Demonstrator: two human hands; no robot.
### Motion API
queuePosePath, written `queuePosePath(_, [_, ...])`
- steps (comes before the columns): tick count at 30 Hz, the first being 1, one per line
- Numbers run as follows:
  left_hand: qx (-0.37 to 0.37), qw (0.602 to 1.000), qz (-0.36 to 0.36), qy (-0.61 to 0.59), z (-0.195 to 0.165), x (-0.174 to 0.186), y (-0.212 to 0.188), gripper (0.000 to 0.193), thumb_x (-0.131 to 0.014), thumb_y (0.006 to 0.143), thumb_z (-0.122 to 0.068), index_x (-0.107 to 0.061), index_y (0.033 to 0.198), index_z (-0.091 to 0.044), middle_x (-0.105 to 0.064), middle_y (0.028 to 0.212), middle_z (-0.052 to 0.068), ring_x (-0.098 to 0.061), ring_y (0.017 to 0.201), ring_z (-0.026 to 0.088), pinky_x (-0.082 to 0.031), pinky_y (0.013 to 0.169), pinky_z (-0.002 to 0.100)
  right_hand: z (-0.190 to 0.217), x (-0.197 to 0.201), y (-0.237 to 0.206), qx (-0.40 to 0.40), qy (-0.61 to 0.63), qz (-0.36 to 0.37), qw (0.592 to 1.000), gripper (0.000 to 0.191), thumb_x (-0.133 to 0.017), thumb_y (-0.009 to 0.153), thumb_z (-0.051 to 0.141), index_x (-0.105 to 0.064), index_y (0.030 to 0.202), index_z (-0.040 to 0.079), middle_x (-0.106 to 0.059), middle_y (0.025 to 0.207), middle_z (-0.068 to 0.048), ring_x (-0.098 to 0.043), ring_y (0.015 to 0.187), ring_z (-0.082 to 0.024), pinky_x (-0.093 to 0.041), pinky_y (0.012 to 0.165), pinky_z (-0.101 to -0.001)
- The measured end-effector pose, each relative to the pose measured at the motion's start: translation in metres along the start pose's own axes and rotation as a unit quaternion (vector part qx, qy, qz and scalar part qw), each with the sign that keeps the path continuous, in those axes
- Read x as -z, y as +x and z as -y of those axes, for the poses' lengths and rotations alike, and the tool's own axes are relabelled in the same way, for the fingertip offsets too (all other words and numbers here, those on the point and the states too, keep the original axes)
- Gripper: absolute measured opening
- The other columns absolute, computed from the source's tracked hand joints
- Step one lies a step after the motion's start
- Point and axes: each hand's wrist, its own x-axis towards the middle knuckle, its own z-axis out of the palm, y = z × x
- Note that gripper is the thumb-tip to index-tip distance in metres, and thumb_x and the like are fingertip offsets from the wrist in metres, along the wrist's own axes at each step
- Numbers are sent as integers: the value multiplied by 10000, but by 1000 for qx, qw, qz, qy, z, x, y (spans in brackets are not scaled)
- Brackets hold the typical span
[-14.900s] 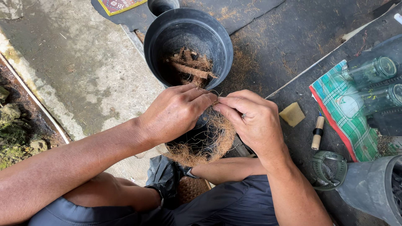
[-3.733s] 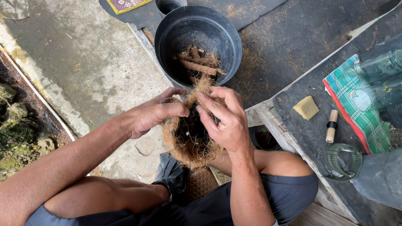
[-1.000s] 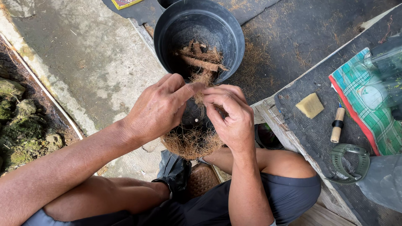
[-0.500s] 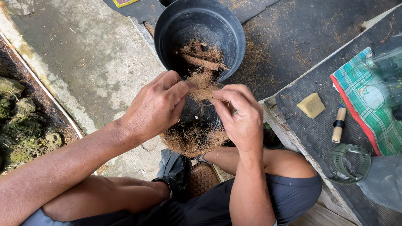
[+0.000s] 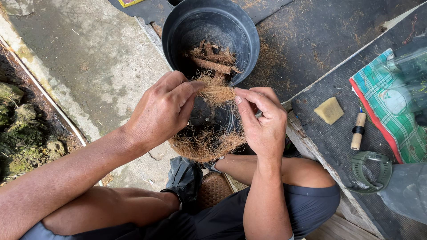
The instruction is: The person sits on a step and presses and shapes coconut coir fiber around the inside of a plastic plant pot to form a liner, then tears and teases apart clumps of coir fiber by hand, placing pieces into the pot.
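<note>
- My left hand and right hand each pinch a tuft of brown coconut fibre between thumb and fingers, closed on it from either side.
- More fibre hangs below around a small black plastic pot, above my lap.
- Beyond, a large round black plastic pot on the concrete floor holds brown husk pieces.
- On the dark worktop's near edge lie a yellow sponge and a green checked cloth; a yellow label corner shows at the top edge.
</note>
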Motion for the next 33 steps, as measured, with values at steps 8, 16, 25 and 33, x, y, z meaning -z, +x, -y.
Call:
queuePosePath(8, [-7, 1000, -12, 16, -1, 0, 0, 269, -700, 927, -12, -733, 1193, 12, -578, 894, 116, -647, 884, 279, -571, 752, 406, 5, -2, 4, 36, -55, 12, 998, 231, -760, 970, 21, -763, 1200, 48, -691, 1193, -80, -691, 992, -122, -576, 840, -247])
queuePosePath(16, [-16, 999, -20, 32, 1, -1, 1, 287, -714, 903, -17, -735, 1189, 7, -583, 900, 114, -645, 888, 285, -566, 742, 407, 12, -5, -2, 195, -218, -45, 955, 425, -901, 823, 116, -754, 1221, 96, -645, 1333, -97, -548, 1260, -264, -498, 1087, -417])
queuePosePath(25, [-95, 993, 37, 62, 1, -7, -1, 233, -747, 877, -36, -740, 1106, 8, -544, 854, 72, -609, 831, 223, -554, 675, 365, -1, -26, -5, 186, -146, 43, 971, 406, -858, 840, -1, -753, 1227, 58, -736, 1248, -86, -657, 1052, -221, -579, 916, -332])
queuePosePath(33, [-139, 990, 25, 26, 0, -6, 0, 370, -733, 815, -7, -743, 1185, -15, -549, 898, 70, -608, 851, 232, -560, 701, 367, -1, -16, -3, 123, -99, 78, 984, 406, -797, 854, -31, -734, 1250, 25, -738, 1206, -114, -661, 1012, -230, -574, 876, -339])
